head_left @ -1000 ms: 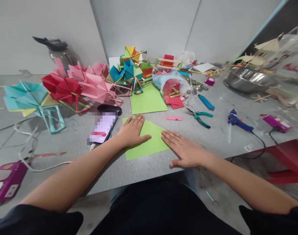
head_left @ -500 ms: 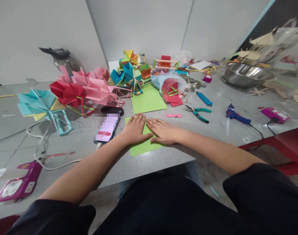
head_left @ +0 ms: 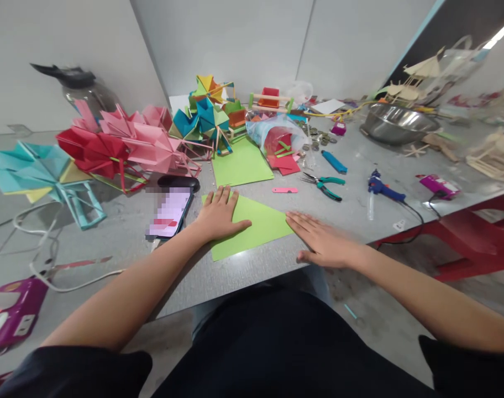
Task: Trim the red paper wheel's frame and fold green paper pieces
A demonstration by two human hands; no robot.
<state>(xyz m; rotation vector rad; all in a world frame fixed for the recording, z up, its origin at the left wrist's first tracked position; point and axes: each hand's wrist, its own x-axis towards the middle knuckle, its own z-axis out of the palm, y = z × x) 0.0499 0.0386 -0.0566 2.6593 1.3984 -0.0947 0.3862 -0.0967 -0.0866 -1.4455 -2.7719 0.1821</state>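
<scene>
Head view, first voice: What are the hands doing?

Second voice: The left hand [head_left: 219, 216] lies flat, fingers spread wide, palm down on a folded green paper [head_left: 254, 226] near the front edge of the grey desk [head_left: 360, 204]. It grips nothing; it only presses. The right hand [head_left: 322, 243] is also flat and open, resting on the desk just beside the paper's right corner, fingertips close to that corner, holding nothing.

First voice: What could go wrong?

Second voice: I judge the fold could shift. Only one hand pins the sheet, so a sideways stroke might skew the crease. The paper also sits close to the desk's edge and could slide off toward the lap.

First voice: And around them?

Second voice: A phone [head_left: 169, 213] lies touching distance left of the left hand. Behind are a second green sheet [head_left: 240, 163], green-handled pliers [head_left: 324, 185], a blue glue gun [head_left: 382, 190], and coloured paper models [head_left: 123, 146].
</scene>
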